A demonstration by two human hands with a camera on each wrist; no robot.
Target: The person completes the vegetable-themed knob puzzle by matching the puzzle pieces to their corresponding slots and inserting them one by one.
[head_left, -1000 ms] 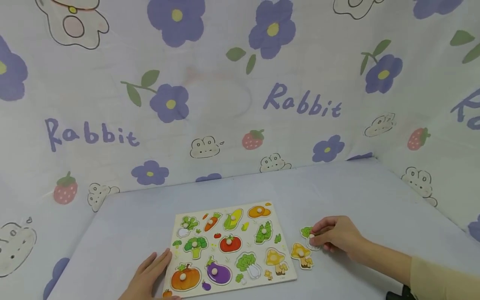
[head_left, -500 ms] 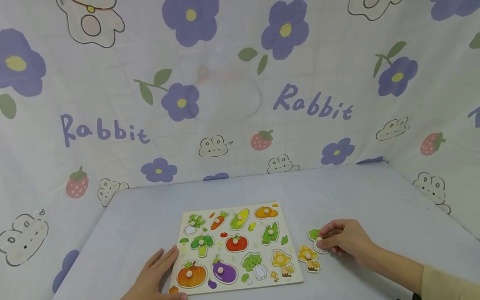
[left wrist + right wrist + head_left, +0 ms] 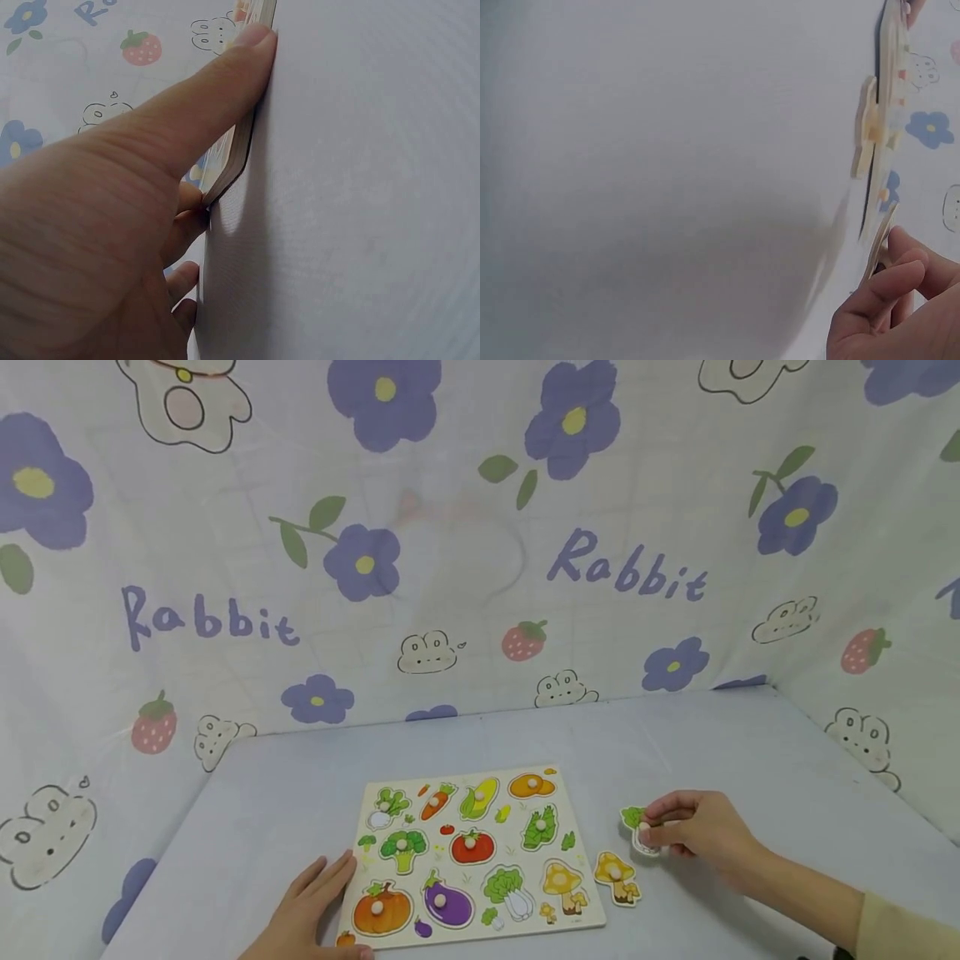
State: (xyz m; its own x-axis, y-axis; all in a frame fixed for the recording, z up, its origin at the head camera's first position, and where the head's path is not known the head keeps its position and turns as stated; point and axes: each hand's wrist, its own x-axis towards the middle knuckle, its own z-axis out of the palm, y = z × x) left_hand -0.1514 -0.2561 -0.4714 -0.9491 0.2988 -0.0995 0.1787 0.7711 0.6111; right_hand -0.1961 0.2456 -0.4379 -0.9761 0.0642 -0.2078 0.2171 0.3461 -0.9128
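My right hand (image 3: 708, 835) pinches a green-and-white bok choy puzzle piece (image 3: 632, 817) by its knob, to the right of the wooden puzzle board (image 3: 450, 931). In the right wrist view the bok choy piece (image 3: 883, 238) looks raised and slightly tilted, partly hidden by the fingers. Along the board's left side rests my left hand (image 3: 303, 906), fingers extended. Its thumb (image 3: 225, 82) lies along the board's near edge in the left wrist view. A yellow mushroom puzzle piece (image 3: 617, 875) lies flat on the table just right of the board.
Several knobbed vegetable pieces sit in the board, such as the tomato (image 3: 474, 850), eggplant (image 3: 450, 902) and pumpkin (image 3: 386, 917). The printed bok choy (image 3: 510, 893) and mushroom (image 3: 564, 883) spots show no knobs. A patterned cloth (image 3: 450, 718) rises behind the pale table (image 3: 300, 802).
The view has shifted left, so everything sits further right in it. My right hand has lifted the bok choy piece slightly, away from the mushroom piece. The left hand stays on the board.
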